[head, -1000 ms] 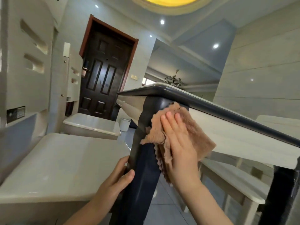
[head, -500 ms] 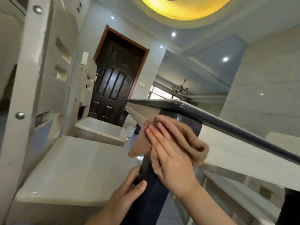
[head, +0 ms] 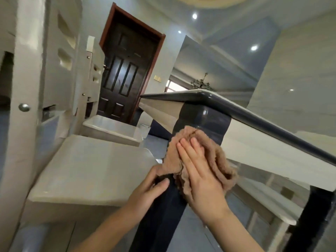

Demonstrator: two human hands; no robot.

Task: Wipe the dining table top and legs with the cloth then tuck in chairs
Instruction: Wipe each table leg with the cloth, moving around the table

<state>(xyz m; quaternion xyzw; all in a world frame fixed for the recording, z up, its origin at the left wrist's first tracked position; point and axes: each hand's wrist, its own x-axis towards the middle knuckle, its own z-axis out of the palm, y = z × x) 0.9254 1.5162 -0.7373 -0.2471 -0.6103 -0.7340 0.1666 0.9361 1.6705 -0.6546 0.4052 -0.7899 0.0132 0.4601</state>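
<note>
cloth (head: 216, 157) flat against upright table leg (head: 167, 219)

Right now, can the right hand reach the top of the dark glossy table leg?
Probably yes: the right hand presses the tan fleecy cloth on that dark glossy table leg, and nothing covers the stretch above it.

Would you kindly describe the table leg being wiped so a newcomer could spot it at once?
Find the table with its dark rim. Under its near corner drops a glossy dark leg. Unlike the other leg at far right, this one has a tan cloth pressed on it by the right hand, the left hand gripping below.
</note>
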